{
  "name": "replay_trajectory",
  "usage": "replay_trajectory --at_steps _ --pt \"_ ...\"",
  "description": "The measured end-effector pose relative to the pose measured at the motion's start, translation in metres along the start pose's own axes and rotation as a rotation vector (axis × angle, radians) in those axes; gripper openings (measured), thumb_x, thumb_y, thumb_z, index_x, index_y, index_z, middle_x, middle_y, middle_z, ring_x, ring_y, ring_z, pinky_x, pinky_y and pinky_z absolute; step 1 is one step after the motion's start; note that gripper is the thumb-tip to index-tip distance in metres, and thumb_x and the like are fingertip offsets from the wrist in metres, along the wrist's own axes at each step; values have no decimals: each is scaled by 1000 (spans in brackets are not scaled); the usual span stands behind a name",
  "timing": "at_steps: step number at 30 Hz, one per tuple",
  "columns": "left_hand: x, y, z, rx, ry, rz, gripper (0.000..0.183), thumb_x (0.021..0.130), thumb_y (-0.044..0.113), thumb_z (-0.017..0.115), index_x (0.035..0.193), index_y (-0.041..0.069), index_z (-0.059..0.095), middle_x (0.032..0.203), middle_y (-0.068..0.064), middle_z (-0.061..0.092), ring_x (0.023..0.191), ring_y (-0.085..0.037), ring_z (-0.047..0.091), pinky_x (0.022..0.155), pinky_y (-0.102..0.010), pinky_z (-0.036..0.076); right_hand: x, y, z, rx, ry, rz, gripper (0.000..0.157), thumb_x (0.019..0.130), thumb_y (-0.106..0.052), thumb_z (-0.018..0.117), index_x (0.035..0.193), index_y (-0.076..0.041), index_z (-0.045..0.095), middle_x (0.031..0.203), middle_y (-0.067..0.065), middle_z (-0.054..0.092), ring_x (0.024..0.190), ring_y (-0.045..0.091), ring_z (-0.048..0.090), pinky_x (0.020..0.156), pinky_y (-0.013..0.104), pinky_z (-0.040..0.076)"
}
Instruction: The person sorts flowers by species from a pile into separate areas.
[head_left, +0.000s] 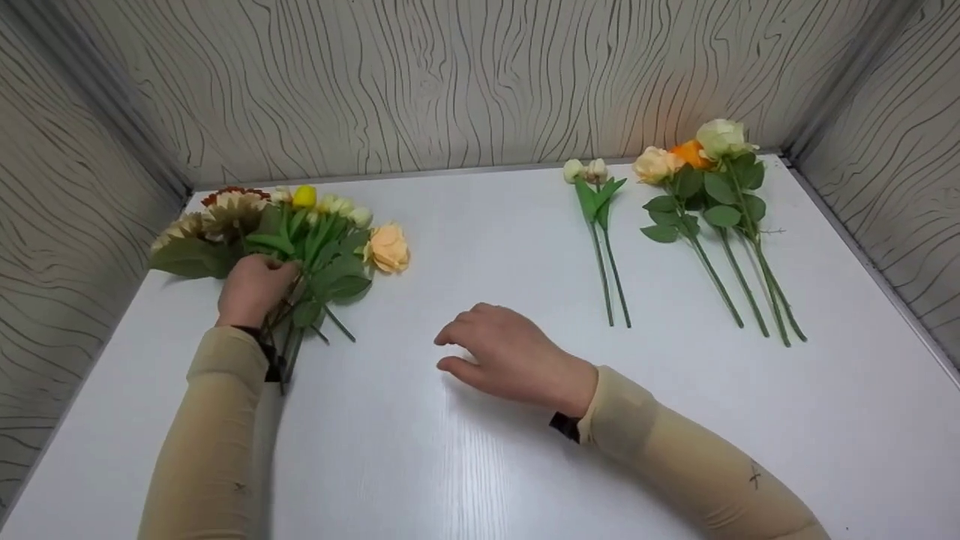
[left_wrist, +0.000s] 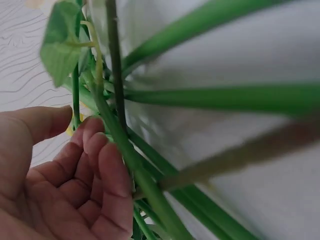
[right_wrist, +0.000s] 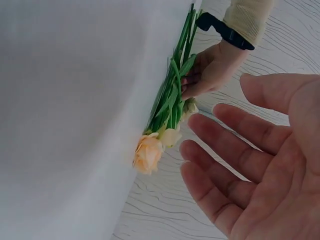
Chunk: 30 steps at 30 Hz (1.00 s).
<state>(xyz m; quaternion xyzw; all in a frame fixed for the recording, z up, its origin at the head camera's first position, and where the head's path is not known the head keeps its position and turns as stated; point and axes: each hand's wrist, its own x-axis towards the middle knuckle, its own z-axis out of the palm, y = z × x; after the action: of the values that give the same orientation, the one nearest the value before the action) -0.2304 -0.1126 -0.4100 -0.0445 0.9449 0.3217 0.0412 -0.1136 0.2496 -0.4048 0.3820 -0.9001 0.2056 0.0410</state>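
At the left side of the table my left hand (head_left: 259, 289) is at a pile of cut flowers, its thumb and curled fingertips pinching a thin green stem (left_wrist: 76, 92). Thicker stems (left_wrist: 120, 140) cross beside the fingers in the left wrist view. The pile holds a yellow tulip (head_left: 304, 197), pale tulips (head_left: 337, 206), beige daisy-like blooms (head_left: 234, 211) and a peach rose (head_left: 388, 247) at its right edge. Over the middle of the table, my right hand (head_left: 510, 352) holds nothing, its fingers loosely bent and apart. From the right wrist view, the same peach rose (right_wrist: 148, 154) lies beyond the fingers.
Two pale tulips (head_left: 585, 171) lie side by side right of centre. Farther right is a group of roses: peach (head_left: 657, 165), orange (head_left: 691, 154) and cream (head_left: 724, 139), with leafy stems. A wood-grain patterned wall (head_left: 465, 82) borders the white table (head_left: 480, 240).
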Motion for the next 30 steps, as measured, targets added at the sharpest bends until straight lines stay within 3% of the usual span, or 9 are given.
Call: replay_trajectory --at_steps 7,12,18,21,24,30 --pt "4 4 -1 -82 -37 -33 43 101 33 59 66 11 48 56 3 43 54 -17 42 55 -35 40 11 2 13 46 -21 13 24 101 -26 66 117 -10 75 110 3 73 101 22 64 89 36 52" --pt "4 8 -2 -212 -49 -59 41 102 32 59 69 9 50 57 2 47 54 -16 44 56 -34 43 11 13 16 68 -4 76 23 101 -27 67 116 -11 76 107 1 74 101 21 65 87 37 54" --pt "0 19 -13 -276 -19 -3 40 106 36 54 96 -1 65 66 2 52 64 -17 50 65 -35 45 12 21 13 155 65 146 19 101 -24 66 112 -12 77 106 -3 74 102 17 67 88 36 55" --pt "-3 35 -16 -322 11 32 44 106 41 55 108 -1 66 72 1 52 69 -18 51 69 -37 44 12 23 10 207 115 175 17 101 -22 66 111 -13 77 105 -5 74 99 12 67 86 33 54" --pt "-8 58 -9 -388 12 49 48 103 48 57 114 1 66 82 -2 55 77 -20 52 71 -36 45 12 26 6 283 167 212 15 102 -21 66 110 -15 78 104 -9 73 94 7 66 81 30 54" --pt "-25 113 35 -587 -18 156 41 102 41 64 120 5 68 105 -10 64 85 -21 58 78 -35 55 12 34 -6 554 215 326 16 103 -28 65 112 -23 77 101 -8 73 90 15 67 74 35 54"
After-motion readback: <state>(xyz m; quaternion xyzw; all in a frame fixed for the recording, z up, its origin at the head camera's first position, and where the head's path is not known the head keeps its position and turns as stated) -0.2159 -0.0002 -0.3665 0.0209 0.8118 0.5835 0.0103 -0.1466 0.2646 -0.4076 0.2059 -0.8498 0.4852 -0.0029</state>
